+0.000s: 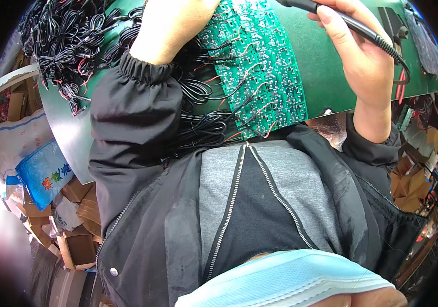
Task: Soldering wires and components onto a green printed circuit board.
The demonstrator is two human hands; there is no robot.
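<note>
My right hand (367,61) is wrapped round the black handle of a soldering iron (349,20); its tip lies beyond the upper edge of the view, and its ribbed cord runs down past my wrist. Over the left edge of a green circuit board panel (267,66) reaches my left hand (183,23), its fingers cut off by the top of the picture. Small electronic parts cover the panel. Along its left side, thin red and pale wire ends from black cables (201,89) lie on the boards.
A large heap of coiled black cables (68,48) covers the left of the green table (326,77). Dark objects (392,25) stand at the far right. Below the table are cardboard boxes (78,248) and a blue plastic bag (45,171) on the left, more cardboard (413,179) on the right.
</note>
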